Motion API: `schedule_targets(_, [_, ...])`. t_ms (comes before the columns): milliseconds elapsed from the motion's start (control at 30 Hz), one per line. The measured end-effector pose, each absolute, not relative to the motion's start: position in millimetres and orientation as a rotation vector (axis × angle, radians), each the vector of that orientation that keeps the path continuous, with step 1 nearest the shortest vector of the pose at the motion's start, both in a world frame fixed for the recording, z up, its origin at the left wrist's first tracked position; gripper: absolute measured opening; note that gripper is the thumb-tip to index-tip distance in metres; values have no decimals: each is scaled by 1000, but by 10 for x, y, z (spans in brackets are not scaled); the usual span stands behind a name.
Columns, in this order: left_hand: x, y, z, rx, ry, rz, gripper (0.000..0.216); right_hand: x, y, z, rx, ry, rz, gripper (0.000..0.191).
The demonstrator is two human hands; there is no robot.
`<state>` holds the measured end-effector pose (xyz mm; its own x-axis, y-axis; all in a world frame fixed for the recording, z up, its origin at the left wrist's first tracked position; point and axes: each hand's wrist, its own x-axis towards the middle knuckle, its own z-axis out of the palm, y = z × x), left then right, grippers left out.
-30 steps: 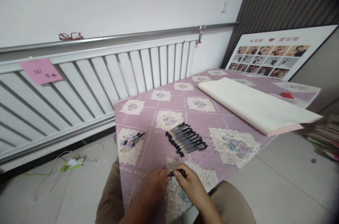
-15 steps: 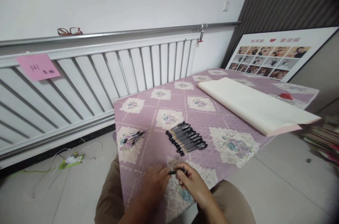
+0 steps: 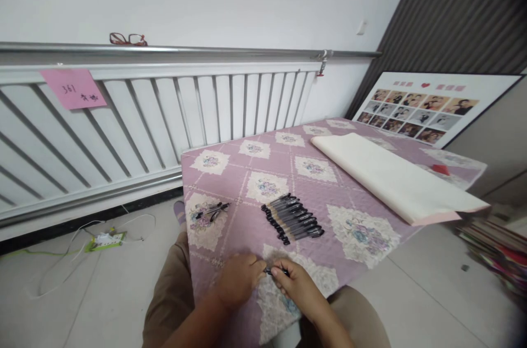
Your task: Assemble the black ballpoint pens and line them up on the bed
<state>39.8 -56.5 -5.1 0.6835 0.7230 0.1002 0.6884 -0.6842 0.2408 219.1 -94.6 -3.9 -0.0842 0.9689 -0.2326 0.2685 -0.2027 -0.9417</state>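
Close to the table's near corner, my left hand [image 3: 242,278] and my right hand [image 3: 297,283] are closed on the two ends of one black pen [image 3: 268,270]. Only a short dark stretch of it shows between my fingers; the rest is hidden in my grip. Beyond my hands lies a neat row of several black-capped pens [image 3: 292,218], side by side and slanting on the cloth. To the left, near the table edge, is a small loose pile of dark pen parts [image 3: 214,209], too small to make out singly.
A purple floral tablecloth [image 3: 234,186] covers the table. A folded cream sheet [image 3: 387,172] with a red piece [image 3: 439,169] beside it lies to the right. A photo board [image 3: 415,109] leans behind. A white radiator [image 3: 206,106] runs along the wall; a power strip [image 3: 105,241] lies on the floor.
My view has tilted and shifted slightly. My hands have drawn closer together around the pen, so less of it shows between them. The row and the pile stay put on the cloth.
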Motion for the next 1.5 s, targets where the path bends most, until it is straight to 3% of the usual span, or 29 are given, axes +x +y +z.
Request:
schedule_targets(200, [326,-511,-83,2678,1070,228,20,2149,-959,72,-1491,-1620,1061,20])
schedule_targets(467, [248,-492,-58,2630,1075,296,25,2090,-953,167,-1469,-1633,1003,9])
schedule_targets(567, [233,-506,-61,2637,1142,336,21,2107,-908,173,-1416,-1613,1069,25])
schedule_targets(633, [233,-513,-70,2666,1127,342,19,2115,-864,188,-1442,-1638,1161,22])
schedule_targets(733, [241,-515,-90,2695,1110,359,18,2105,-795,233,-1524,-1716,1315,41])
schedule_targets(800, [244,-513,-104,2695,1127,368,19,2090,-756,271,-1517,-1795,1324,39])
schedule_targets(1100, [241,-521,-30,2605,1175,347,20,2118,-702,223,-1509,-2261,597,19])
schedule_targets(1233, [235,-509,-32,2569,1176,365,24,2077,-721,212,-1579,-2262,443,14])
schedule_targets(1367, [236,-500,-124,2630,1158,412,23,2046,-743,324,-1631,-2179,617,18])
schedule_targets(1500, [252,-506,-190,2713,1109,468,22,2062,-728,408,-1564,-2074,1106,41])
